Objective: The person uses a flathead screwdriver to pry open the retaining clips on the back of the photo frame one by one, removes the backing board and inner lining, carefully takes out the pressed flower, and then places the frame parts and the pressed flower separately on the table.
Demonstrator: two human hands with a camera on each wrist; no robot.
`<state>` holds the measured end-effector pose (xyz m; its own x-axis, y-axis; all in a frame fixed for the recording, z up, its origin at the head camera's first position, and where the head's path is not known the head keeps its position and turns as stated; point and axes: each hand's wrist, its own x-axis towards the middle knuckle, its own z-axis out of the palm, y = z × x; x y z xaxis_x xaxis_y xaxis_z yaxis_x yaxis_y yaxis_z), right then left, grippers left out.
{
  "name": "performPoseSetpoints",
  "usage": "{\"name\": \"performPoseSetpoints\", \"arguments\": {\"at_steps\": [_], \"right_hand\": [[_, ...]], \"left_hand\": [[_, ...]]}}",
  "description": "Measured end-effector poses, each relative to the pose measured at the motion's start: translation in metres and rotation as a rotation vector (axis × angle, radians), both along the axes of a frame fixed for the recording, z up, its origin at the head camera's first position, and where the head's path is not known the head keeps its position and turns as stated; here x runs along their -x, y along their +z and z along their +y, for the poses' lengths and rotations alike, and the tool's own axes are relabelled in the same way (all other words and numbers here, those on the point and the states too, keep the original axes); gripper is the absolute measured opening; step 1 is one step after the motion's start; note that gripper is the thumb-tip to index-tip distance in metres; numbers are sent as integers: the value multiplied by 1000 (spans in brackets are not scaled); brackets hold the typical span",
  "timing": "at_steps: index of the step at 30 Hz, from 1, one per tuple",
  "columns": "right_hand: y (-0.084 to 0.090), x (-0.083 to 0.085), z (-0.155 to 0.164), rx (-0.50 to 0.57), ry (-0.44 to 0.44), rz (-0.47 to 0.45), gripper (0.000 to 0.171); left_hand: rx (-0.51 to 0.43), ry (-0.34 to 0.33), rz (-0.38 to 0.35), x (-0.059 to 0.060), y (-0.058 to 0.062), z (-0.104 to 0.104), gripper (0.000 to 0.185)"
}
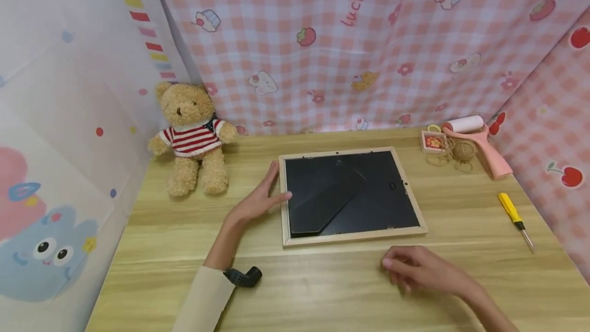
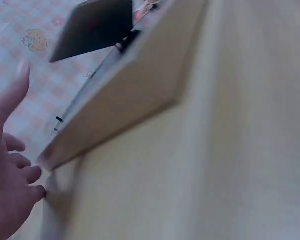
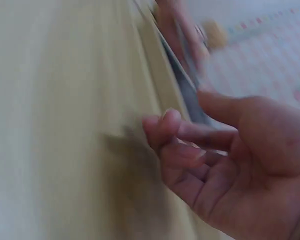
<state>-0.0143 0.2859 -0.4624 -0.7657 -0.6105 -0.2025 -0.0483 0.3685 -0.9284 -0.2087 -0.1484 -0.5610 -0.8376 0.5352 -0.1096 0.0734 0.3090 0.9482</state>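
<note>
Picture frame [image 1: 351,196] lies face down at mid-table, black backing up, its prop stand folded flat across the back; light wooden border all round. Left hand [image 1: 260,200] sits at the frame's left edge, fingers straight and spread wide, fingertips against the wood, thumb just over the border; it holds nothing. In the left wrist view the same hand [image 2: 10,185] shows straight fingers touching the frame [image 2: 120,95] at its side. Right hand [image 1: 417,269] hovers near the frame's near edge, to the right of centre, not touching it; fingers loosely curled, nothing in them. The right wrist view is blurred, but shows the right hand [image 3: 225,160] with bent fingers and a bare palm. Teddy bear [image 1: 193,137] in a striped jumper sits far left. Yellow screwdriver [image 1: 515,218] lies right; pink lint roller [image 1: 479,145] and twine ball [image 1: 462,151] far right. Wooden table [image 1: 322,286] beneath all.
</note>
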Motion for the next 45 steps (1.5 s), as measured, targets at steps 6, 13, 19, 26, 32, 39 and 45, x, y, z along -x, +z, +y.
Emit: {"name": "performPoseSetpoints", "arguments": {"at_steps": [6, 13, 19, 26, 32, 39, 45], "right_hand": [[-19, 0, -55, 112, -96, -152, 31], [-27, 1, -58, 139, -194, -166, 33], [-27, 4, -48, 107, -228, -113, 28], [-21, 13, -35, 48, -229, -55, 28], [-18, 23, -23, -42, -241, -21, 30], [-7, 34, -14, -215, -261, 155, 32], [-30, 52, 2, -312, -286, 404, 34]], "left_hand": [[12, 48, 104, 34, 14, 8, 98], [104, 99, 235, 16, 30, 10, 75], [146, 235, 380, -5, 20, -1, 54], [183, 336, 481, -43, 25, -6, 34], [225, 371, 538, -85, 37, -5, 29], [304, 315, 610, -116, 22, 0, 31], [357, 286, 569, -145, 26, 18, 35]]}}
